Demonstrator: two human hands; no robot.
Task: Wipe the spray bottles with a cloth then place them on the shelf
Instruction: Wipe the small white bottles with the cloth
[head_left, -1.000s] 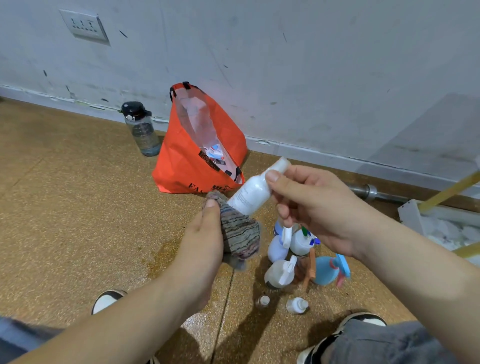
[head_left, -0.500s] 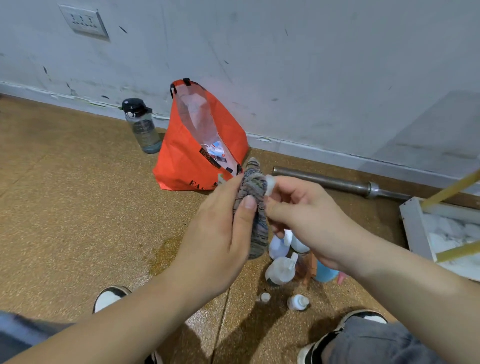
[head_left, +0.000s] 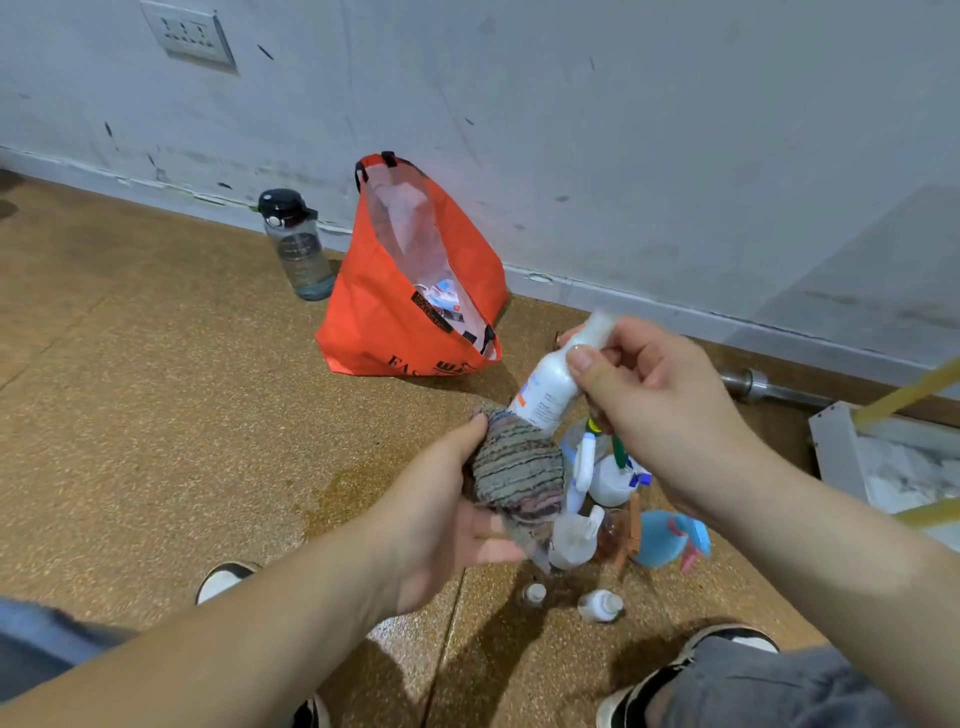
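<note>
My right hand (head_left: 649, 395) pinches the neck of a small white spray bottle (head_left: 550, 387), which tilts down to the left. Its lower end sits inside a striped grey cloth (head_left: 517, 467) that my left hand (head_left: 441, 519) grips from below. Under both hands, several spray bottles stand or lie on the floor: a white one with a trigger (head_left: 571, 540), a white one with a green and blue nozzle (head_left: 615, 478), a blue one (head_left: 667, 538) on its side, and two small white ones (head_left: 600, 605). The white shelf (head_left: 836, 447) shows at the right edge.
An orange bag (head_left: 395, 322) stands open against the wall, with a dark-capped water bottle (head_left: 298, 249) to its left. A metal bar (head_left: 769, 387) lies along the wall's base. Yellow rods (head_left: 909, 389) cross above the shelf. My shoes (head_left: 223, 579) are at the bottom.
The cloth has slid from the top of the bottle down to its base, baring the white body. My right hand still holds the neck.
</note>
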